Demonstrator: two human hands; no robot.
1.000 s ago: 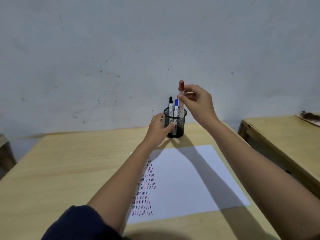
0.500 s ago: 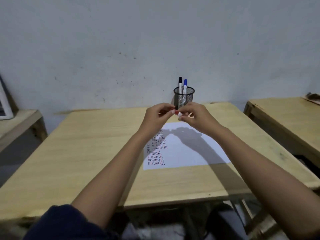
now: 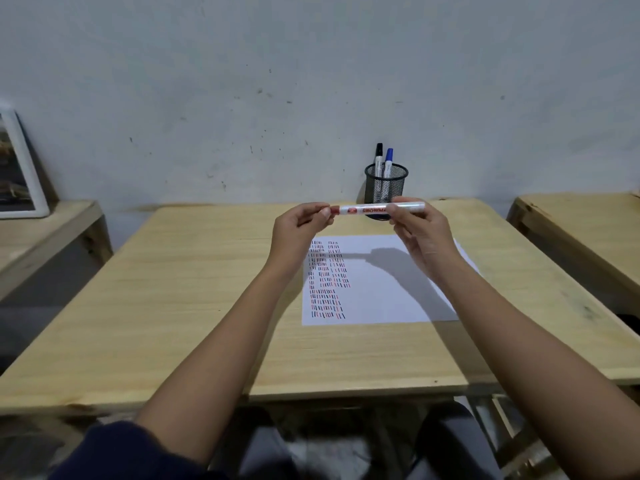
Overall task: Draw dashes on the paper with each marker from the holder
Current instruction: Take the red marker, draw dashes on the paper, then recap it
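A wooden desk (image 3: 194,306) stands against a grey wall (image 3: 277,81), with one paper (image 3: 381,292) of dashes on it. At the far edge, one mesh holder (image 3: 386,185) contains two markers. Left hand (image 3: 298,230) and right hand (image 3: 420,237) pinch a third, red marker (image 3: 363,209) level above the paper.

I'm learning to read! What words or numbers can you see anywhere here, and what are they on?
"SNOWMA": red letters on the red marker, cut off where the right hand covers the rest.
A small red logo beside it: too small to read.
Black marker and blue marker: print too small to read.
Paper: dashes only, no words.
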